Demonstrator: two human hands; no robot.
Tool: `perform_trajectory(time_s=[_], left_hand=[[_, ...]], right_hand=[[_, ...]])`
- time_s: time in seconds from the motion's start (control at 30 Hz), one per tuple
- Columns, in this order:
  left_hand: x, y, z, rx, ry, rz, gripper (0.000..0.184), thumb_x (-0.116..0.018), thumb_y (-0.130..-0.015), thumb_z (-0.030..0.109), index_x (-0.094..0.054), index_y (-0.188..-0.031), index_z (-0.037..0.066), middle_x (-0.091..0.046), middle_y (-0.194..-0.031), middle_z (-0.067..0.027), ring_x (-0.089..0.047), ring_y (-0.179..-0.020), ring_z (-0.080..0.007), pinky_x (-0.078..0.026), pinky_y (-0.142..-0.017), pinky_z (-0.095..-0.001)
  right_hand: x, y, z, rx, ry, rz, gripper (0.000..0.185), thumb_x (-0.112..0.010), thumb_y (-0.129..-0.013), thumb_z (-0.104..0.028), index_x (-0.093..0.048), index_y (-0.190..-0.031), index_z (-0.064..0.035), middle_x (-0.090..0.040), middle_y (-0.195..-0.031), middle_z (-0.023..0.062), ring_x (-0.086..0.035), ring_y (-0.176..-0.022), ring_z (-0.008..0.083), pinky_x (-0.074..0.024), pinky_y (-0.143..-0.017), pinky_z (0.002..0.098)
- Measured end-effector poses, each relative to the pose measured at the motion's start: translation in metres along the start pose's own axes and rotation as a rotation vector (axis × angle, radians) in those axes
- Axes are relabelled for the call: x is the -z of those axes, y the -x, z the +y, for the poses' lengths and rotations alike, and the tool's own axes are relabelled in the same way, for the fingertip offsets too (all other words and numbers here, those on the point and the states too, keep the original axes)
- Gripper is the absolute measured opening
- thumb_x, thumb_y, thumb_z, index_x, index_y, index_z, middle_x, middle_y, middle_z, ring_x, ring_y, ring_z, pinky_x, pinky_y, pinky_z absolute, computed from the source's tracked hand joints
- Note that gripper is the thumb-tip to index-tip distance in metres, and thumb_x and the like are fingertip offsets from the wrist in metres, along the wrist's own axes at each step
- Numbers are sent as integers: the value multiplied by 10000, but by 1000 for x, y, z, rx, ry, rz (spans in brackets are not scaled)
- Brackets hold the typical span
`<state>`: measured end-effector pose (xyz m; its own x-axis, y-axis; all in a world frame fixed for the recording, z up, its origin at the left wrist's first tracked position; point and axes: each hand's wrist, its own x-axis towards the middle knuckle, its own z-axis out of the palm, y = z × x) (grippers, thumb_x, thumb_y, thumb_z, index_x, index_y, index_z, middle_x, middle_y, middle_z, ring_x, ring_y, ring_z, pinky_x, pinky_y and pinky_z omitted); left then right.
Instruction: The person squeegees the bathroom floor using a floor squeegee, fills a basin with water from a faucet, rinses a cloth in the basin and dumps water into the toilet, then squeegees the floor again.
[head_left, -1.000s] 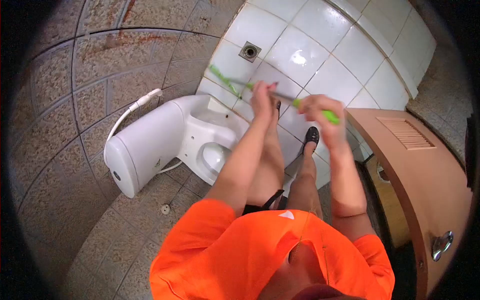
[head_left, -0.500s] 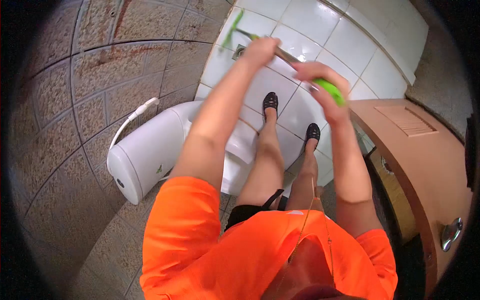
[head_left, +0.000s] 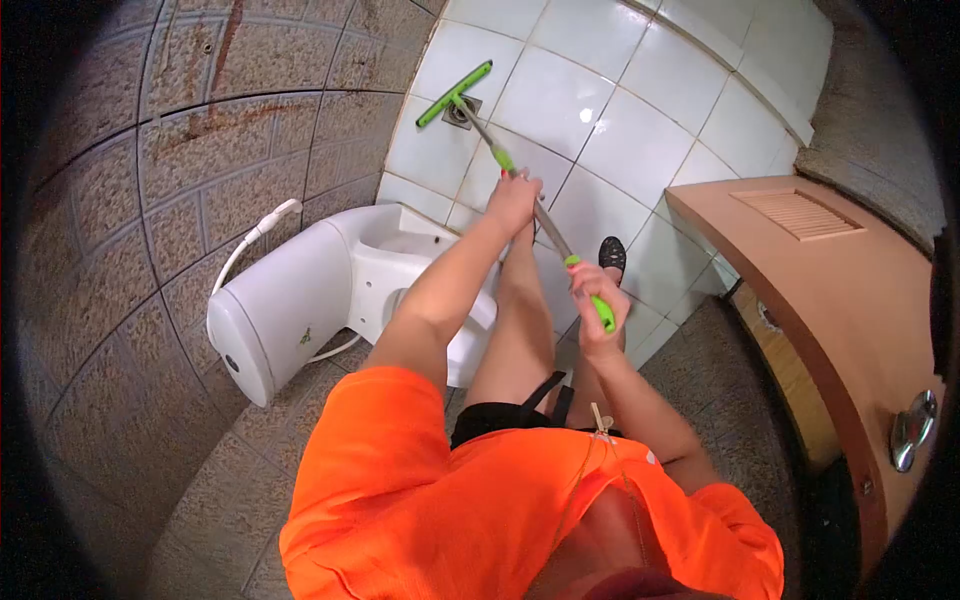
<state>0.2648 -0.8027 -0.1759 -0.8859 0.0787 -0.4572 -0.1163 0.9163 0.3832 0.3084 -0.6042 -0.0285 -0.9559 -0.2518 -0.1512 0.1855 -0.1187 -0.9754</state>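
A floor squeegee (head_left: 556,236) with a green head and a long metal pole slants across the white tiles. Its green blade lies over the square floor drain (head_left: 462,112) near the stone wall. My left hand (head_left: 514,200) is closed around the pole just below the green joint. Lower down, my right hand (head_left: 598,300) wraps round the green grip at the pole's end.
A white toilet (head_left: 300,290) stands on the left against the rough stone wall (head_left: 230,150), with a white bidet sprayer (head_left: 272,216) beside its tank. On the right is a brown door (head_left: 790,240) with a vent and metal handle (head_left: 912,430). My foot in a black shoe (head_left: 612,256) rests on the tiles.
Both hands have come down and closer to my body with the squeegee. Its head has shifted downward in view onto the drain, and the pole now slants more steeply.
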Motion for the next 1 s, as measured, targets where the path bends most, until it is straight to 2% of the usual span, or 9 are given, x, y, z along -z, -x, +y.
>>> perform_trajectory(time_s=[0.07,0.13,0.27,0.33,0.47,0.63,0.73,0.87,1.0], left_hand=[[-12,11,12,-26,9,119,152,-593,-804,195,-574,-840,48,-587,-964,-203,-582,-873,-390,-470,-761,-469],[-25,16,19,16,73,-23,160,-594,-778,183,-601,-889,68,-552,-1098,-252,-546,-999,-410,-457,-841,-462],[-23,9,51,39,43,-8,153,-583,-787,167,-597,-882,49,-564,-1075,-253,-560,-965,-424,-469,-826,-449],[-24,-3,81,119,42,119,130,-562,-785,140,-596,-854,34,-586,-1013,-234,-582,-889,-419,-476,-779,-458],[-42,24,187,-6,207,16,96,-544,-744,78,-600,-812,42,-586,-922,-211,-586,-800,-399,-458,-722,-490],[-138,89,287,6,88,-124,222,-524,-788,179,-600,-917,14,-572,-1040,-204,-540,-920,-461,-354,-932,-539],[-228,95,262,213,117,55,261,-537,-791,192,-608,-992,42,-564,-1082,-215,-495,-1026,-473,-299,-969,-586],[-93,82,214,75,-46,-365,309,-541,-794,219,-607,-1040,45,-539,-1164,-200,-432,-1141,-464,-310,-950,-597],[-115,68,154,100,-152,-127,228,-561,-779,201,-652,-951,81,-564,-1115,-186,-471,-1088,-473,-380,-902,-567]], right_hand=[[14,15,-5,0,39,-21,101,-524,-774,-23,-462,-696,-6,-525,-786,93,-525,-900,268,-399,-888,431],[28,25,-9,-34,77,-35,81,-526,-761,-11,-473,-701,-4,-525,-791,94,-522,-900,274,-398,-883,431],[68,21,6,9,180,-63,66,-524,-765,-5,-487,-710,0,-536,-799,96,-531,-909,271,-399,-890,418],[96,-2,-9,35,-127,-110,80,-544,-770,-58,-528,-737,13,-580,-852,120,-546,-920,271,-399,-895,403],[195,41,-66,-122,-110,48,284,-564,-761,-240,-586,-814,39,-602,-988,209,-545,-972,298,-391,-897,409],[259,127,-97,-77,-179,10,160,-547,-808,-139,-484,-743,-8,-561,-827,171,-537,-866,291,-409,-879,486],[248,157,-61,-131,-197,207,58,-468,-826,10,-516,-797,-4,-566,-841,148,-540,-920,294,-398,-918,475],[199,153,-9,-294,-150,292,116,-470,-851,-54,-544,-869,34,-575,-986,165,-525,-1038,303,-373,-955,432],[147,125,7,-360,-280,381,152,-452,-865,-77,-541,-878,46,-572,-1063,189,-503,-1092,293,-340,-985,415]])
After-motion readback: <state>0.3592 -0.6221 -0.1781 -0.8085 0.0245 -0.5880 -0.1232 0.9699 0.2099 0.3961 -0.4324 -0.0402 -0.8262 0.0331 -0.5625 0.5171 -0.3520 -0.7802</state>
